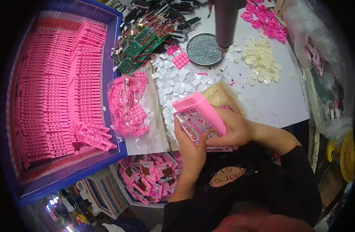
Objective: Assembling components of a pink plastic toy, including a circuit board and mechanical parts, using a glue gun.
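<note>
Both my hands hold a pink plastic toy case (208, 109) with a printed picture panel on its face, tilted above the near edge of the table. My left hand (190, 152) grips its lower left side, thumb lying across the front. Wrapped round the right side is my right hand (236, 125), its thumb along the lower edge. The fingers behind the case are hidden. Just beyond the case lies a clear bag with a pale yellow material (223, 94). White paper squares (177, 83) are scattered to its left.
A blue crate (121, 34) at left holds rows of pink plastic parts (56, 92). Nearby lie bagged pink keypads (127, 104) and wired green circuit boards (140, 46). A round tin of screws (204, 48) stands below a hanging tool (224, 27). Cream discs (262, 58) lie right; pink cases (150, 176) fill a tub below.
</note>
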The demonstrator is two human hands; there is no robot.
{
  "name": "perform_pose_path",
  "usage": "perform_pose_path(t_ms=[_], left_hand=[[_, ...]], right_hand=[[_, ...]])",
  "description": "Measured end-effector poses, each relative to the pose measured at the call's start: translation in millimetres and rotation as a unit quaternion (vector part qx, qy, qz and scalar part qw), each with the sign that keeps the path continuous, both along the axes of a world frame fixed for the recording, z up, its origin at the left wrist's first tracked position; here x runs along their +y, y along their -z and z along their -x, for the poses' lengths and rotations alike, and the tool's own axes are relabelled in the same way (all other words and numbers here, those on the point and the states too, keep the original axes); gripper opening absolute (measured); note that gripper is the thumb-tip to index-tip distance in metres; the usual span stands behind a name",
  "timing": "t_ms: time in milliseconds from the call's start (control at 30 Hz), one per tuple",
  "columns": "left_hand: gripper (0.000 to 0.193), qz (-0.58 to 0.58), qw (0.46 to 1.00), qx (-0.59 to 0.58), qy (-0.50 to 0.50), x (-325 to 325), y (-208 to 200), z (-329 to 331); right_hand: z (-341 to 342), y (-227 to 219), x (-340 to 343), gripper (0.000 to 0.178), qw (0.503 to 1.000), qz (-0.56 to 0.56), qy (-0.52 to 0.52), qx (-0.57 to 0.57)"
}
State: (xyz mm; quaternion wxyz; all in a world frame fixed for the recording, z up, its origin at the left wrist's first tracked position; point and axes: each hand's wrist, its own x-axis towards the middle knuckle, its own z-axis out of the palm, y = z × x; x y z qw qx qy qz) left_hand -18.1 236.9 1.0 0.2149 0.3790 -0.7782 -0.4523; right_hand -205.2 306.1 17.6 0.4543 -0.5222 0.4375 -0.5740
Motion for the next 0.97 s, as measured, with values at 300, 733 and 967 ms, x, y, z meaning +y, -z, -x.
perform_pose_path(t_ms=[300,733,967], left_hand=[[0.029,-0.212,0.928,0.24,-0.191,-40.9,-0.9,1.0],[0.037,-0.15,0.899,0.341,-0.231,-34.1,12.9,18.3],[0.048,-0.208,0.906,0.278,-0.244,-41.0,9.3,13.1]], right_hand=[[18.1,-6.5,-4.6,0.067,0.959,-0.222,-0.046,-0.169],[-1.4,26.1,31.9,0.051,0.996,-0.082,0.047,0.0],[5.3,7.5,24.0,0.055,1.0,-0.012,-0.005,0.012]])
